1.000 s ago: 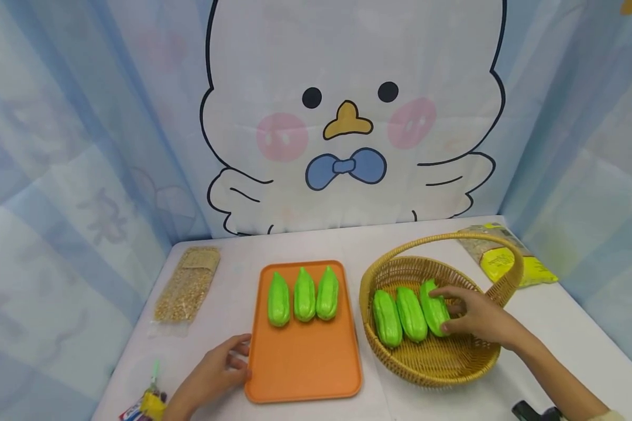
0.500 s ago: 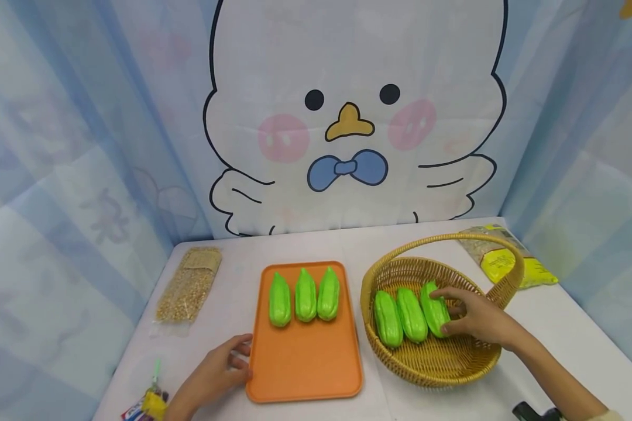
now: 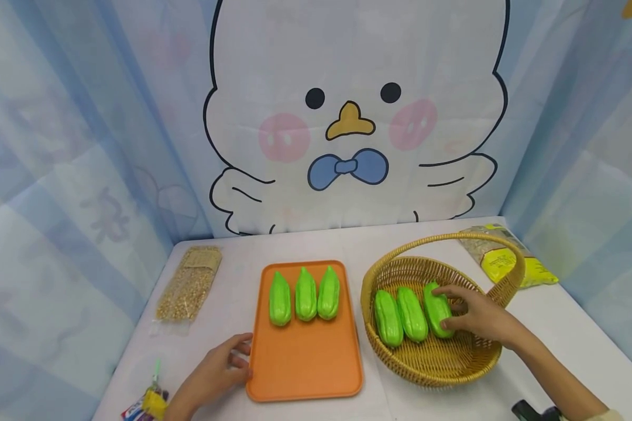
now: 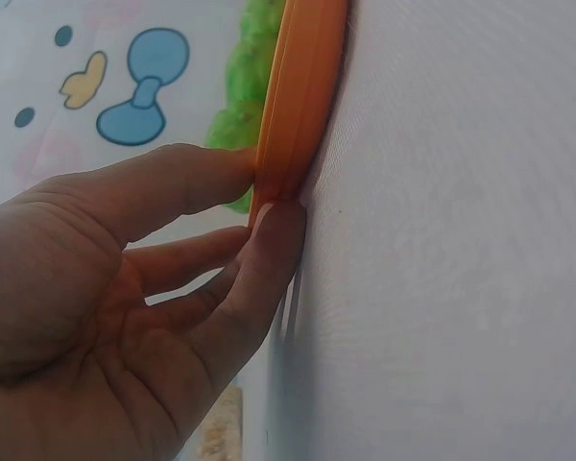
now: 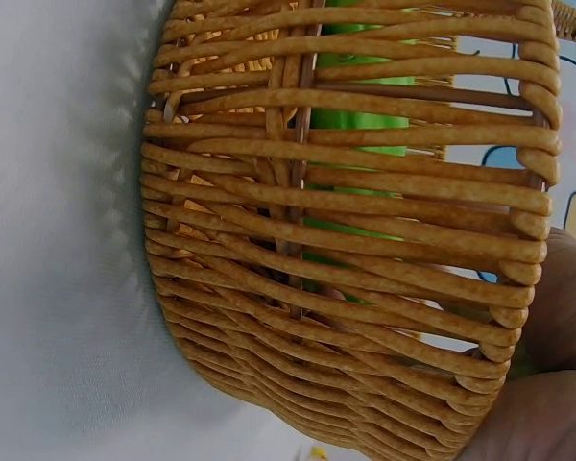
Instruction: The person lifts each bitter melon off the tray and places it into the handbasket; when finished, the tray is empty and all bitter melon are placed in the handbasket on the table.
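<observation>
1. Pale blue-and-white curtains point(image 3: 100, 146) with a large white cartoon bird point(image 3: 350, 76) hang behind a white-covered table point(image 3: 226, 292).
2. Near the table's middle I see one flat orange rectangular tray point(image 3: 305, 362); three glossy, ridged, bright-green long vegetables point(image 3: 305, 295), probably plastic, lie side by side along its far edge.
3. Toward the table's right edge stands one round tan wicker basket point(image 3: 432, 365) with a single arched handle point(image 3: 426, 241). Three matching vegetables lie inside, in a row, making six in all.
4. My right hand point(image 3: 479, 316) grips the rightmost basket vegetable point(image 3: 436, 307) between thumb and fingers; the right wrist view is mostly wicker, so I can't check the contact there.
5. My left hand point(image 3: 218, 368) is relaxed, fingertips resting against the tray's left edge, not wrapped round it.
6. I judge the vegetables light, stiff and hard to damage, though that shiny skin may slip. I'd take hold across the middle, thumb and fingers on opposite long sides.
7. Two bags lie on the table: one clear, filled with tan kernels point(image 3: 188, 285), by the left edge; one yellow and clear point(image 3: 497, 260) at the far right corner.
8. One small multicoloured bundle point(image 3: 153, 403) sits by the near left corner and one black object point(image 3: 528, 411) by the near edge, right of the basket; I can't identify either.
</observation>
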### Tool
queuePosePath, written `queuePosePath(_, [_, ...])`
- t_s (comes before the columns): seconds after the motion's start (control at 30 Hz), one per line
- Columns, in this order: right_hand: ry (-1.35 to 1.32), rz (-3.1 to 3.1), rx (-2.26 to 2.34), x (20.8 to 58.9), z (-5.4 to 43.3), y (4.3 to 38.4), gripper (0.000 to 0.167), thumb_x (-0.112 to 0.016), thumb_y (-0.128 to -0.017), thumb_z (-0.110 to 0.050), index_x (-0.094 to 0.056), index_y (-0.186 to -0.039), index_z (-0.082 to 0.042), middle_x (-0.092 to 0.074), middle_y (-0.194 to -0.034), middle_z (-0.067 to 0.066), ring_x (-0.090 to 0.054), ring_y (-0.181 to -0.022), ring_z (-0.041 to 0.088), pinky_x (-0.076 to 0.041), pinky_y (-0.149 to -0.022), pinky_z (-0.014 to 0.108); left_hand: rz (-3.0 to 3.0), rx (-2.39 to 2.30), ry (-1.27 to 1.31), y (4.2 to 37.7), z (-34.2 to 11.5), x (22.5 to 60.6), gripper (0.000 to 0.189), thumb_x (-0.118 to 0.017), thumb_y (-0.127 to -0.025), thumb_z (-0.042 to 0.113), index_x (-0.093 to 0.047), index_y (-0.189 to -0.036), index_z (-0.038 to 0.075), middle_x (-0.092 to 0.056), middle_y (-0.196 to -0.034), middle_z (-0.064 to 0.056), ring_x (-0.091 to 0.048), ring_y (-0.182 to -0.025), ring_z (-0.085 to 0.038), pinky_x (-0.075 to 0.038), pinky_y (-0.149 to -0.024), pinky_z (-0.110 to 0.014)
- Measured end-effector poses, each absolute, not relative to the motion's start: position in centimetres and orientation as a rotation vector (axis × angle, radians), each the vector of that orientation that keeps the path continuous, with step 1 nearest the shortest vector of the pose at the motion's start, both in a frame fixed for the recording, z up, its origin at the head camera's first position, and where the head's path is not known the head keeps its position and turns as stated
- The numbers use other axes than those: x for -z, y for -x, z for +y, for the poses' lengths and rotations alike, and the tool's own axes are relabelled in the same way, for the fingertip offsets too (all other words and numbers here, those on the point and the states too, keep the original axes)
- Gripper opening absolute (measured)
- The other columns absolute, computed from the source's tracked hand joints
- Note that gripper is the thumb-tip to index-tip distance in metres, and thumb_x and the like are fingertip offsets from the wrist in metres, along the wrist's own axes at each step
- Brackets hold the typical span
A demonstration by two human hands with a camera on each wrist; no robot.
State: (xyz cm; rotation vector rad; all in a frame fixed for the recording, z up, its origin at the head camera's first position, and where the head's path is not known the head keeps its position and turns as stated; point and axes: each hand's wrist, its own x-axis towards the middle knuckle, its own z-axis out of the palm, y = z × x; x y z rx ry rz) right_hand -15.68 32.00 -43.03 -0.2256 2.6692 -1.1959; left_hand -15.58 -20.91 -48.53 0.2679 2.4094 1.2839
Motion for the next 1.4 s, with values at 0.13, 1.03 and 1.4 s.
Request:
queuePosePath(0.13, [0.196, 2.714, 1.140, 42.8, 32.0, 15.6, 0.067, -0.081, -0.082, -0.026, -0.052, -0.139, -0.007, -0.037, -0.145, 0.032, -0.051, -0.117, 0.052, -0.050, -0.086, 0.057, 2.410, -1.282, -0.262, 15.6, -20.8, 48.5, 0.069, -0.076, -0.079, 0.002, -0.045, -0.140, -0.007, -0.060, -0.108, -0.007, -0.061, -0.087, -0.019, -0.053, -0.071, -0.034])
queuePosePath(1.03, [0.367, 2.320, 1.919, 40.0, 11.5, 9.9, 0.056, -0.071, -0.092, -0.024, -0.048, -0.143, -0.027, -0.035, -0.152, 0.005, -0.032, -0.140, 0.034, -0.038, -0.106, 0.045, 2.414, -1.288, -0.271, 15.7, -20.8, 48.2, 0.069, -0.076, -0.079, 0.005, -0.045, -0.140, -0.008, -0.060, -0.107, -0.007, -0.061, -0.087, -0.019, -0.053, -0.073, -0.035])
queuePosePath(1.4, [-0.088, 2.504, 1.952, 45.4, 7.5, 15.0, 0.067, -0.066, -0.094, -0.021, -0.033, -0.153, -0.019, -0.024, -0.154, 0.024, -0.024, -0.140, 0.047, -0.022, -0.106, 0.068, 2.421, -1.257, -0.240, 15.6, -20.8, 48.3, 0.070, -0.078, -0.080, 0.006, -0.045, -0.140, -0.008, -0.060, -0.107, -0.006, -0.061, -0.086, -0.018, -0.053, -0.073, -0.035])
